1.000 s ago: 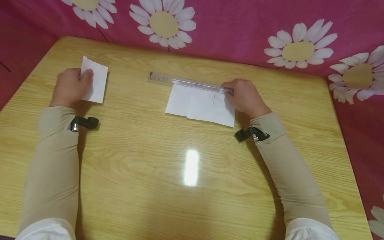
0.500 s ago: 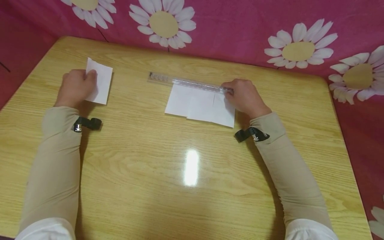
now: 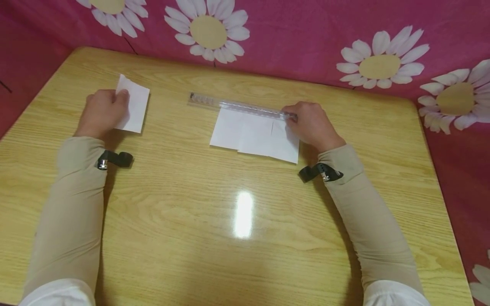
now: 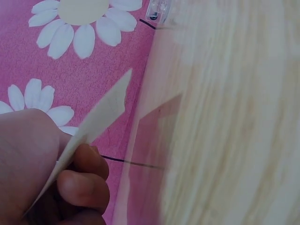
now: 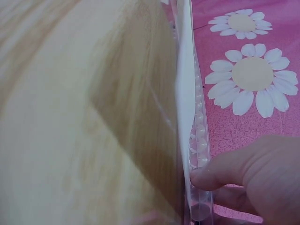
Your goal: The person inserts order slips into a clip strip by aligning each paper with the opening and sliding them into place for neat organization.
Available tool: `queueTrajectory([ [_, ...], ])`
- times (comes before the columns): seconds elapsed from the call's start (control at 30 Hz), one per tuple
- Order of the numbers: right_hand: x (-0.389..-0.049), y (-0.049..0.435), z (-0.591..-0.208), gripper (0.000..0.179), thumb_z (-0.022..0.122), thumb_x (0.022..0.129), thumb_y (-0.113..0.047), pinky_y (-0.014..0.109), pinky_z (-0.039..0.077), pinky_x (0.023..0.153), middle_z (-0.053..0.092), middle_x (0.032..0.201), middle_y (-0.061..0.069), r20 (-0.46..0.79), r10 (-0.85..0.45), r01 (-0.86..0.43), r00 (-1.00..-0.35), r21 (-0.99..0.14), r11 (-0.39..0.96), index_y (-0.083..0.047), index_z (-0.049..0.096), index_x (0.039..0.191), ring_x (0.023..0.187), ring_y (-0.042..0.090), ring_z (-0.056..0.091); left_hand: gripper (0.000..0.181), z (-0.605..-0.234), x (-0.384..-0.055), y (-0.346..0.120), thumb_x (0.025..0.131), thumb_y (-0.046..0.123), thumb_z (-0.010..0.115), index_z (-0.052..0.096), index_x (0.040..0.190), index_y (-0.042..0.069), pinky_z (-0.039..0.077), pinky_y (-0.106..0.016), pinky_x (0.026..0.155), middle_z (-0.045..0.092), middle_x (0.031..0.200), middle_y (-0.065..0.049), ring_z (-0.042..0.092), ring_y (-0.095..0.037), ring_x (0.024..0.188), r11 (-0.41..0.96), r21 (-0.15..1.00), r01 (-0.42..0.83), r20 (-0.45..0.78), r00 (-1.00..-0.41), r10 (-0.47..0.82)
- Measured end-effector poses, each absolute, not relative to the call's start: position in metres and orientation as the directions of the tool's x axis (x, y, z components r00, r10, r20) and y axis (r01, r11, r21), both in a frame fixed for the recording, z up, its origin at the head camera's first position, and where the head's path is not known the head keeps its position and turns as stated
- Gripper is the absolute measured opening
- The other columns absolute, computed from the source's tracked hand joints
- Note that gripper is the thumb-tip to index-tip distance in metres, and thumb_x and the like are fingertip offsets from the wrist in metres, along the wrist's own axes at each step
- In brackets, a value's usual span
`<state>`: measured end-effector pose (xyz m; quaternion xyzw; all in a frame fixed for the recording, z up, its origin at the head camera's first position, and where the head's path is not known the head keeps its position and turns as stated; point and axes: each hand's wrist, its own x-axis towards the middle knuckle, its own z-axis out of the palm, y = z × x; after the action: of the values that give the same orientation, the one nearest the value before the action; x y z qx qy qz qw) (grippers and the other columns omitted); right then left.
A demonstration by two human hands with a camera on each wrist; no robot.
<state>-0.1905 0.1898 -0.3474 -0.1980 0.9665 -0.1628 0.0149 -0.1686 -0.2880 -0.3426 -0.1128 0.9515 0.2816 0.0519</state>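
Observation:
My left hand (image 3: 103, 110), at the left of the table, pinches a small white piece of paper (image 3: 135, 108) between thumb and fingers. The paper stands tilted, its top edge uneven; in the left wrist view the paper (image 4: 105, 110) shows edge-on, with fingers curled behind it. On the right, my right hand (image 3: 311, 123) grips the right end of a clear plastic ruler (image 3: 245, 108). A wider white paper (image 3: 254, 134) with a short dark line or slit lies along the ruler's near side. In the right wrist view, the thumb presses at the ruler (image 5: 200, 140) and paper (image 5: 186, 93).
The wooden table (image 3: 183, 204) has a glossy top with a bright light reflection in the middle. A pink cloth with white daisies (image 3: 208, 32) hangs behind its far edge. Black straps (image 3: 118, 159) sit on both wrists over beige sleeves.
My left hand has moved a little to the right with its piece of paper. The right hand, the ruler and the wider paper have stayed in place.

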Motion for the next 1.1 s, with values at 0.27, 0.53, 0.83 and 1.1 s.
queueTrajectory([
  [0.27, -0.19, 0.19, -0.347, 0.033, 0.056, 0.098, -0.005, 0.05, 0.053, 0.087, 0.074, 0.112, 0.023, 0.033, -0.393, -0.383, -0.919, -0.316, 0.868, -0.004, 0.072, 0.127, 0.09, 0.031, 0.062, 0.07, -0.345, -0.171, -0.284, 0.105, 0.051, 0.024, 0.062, 0.116, -0.007, 0.04, -0.042, 0.078, 0.062, 0.119, -0.034, 0.056, -0.043, 0.105, 0.822, 0.532, -0.204, -0.121, -0.979, -0.164],
  [0.53, -0.191, 0.19, -0.347, 0.034, 0.056, 0.098, -0.005, 0.049, 0.053, 0.087, 0.074, 0.111, 0.022, 0.033, -0.393, -0.383, -0.919, -0.319, 0.867, -0.004, 0.072, 0.127, 0.089, 0.03, 0.061, 0.067, -0.346, -0.171, -0.276, 0.105, 0.052, 0.028, 0.063, 0.106, -0.005, 0.04, -0.04, 0.076, 0.063, 0.112, -0.033, 0.057, -0.041, 0.101, 0.816, 0.553, -0.171, -0.099, -0.985, -0.139],
  [0.83, -0.19, 0.19, -0.347, 0.034, 0.056, 0.097, -0.005, 0.048, 0.053, 0.086, 0.074, 0.11, 0.022, 0.031, -0.393, -0.381, -0.919, -0.323, 0.866, -0.004, 0.072, 0.127, 0.089, 0.03, 0.06, 0.067, -0.346, -0.173, -0.264, 0.106, 0.05, 0.032, 0.062, 0.123, -0.007, 0.041, -0.04, 0.078, 0.064, 0.114, -0.032, 0.057, -0.04, 0.101, 0.825, 0.548, -0.139, -0.097, -0.99, -0.103],
  [1.1, -0.191, 0.189, -0.347, 0.034, 0.056, 0.098, -0.005, 0.049, 0.054, 0.089, 0.074, 0.115, 0.023, 0.015, -0.385, -0.368, -0.923, -0.327, 0.87, -0.003, 0.071, 0.128, 0.091, 0.031, 0.062, 0.066, -0.348, -0.174, -0.261, 0.105, 0.051, 0.031, 0.063, 0.12, -0.006, 0.041, -0.041, 0.079, 0.064, 0.11, -0.031, 0.057, -0.039, 0.099, 0.828, 0.546, -0.125, -0.093, -0.992, -0.089],
])
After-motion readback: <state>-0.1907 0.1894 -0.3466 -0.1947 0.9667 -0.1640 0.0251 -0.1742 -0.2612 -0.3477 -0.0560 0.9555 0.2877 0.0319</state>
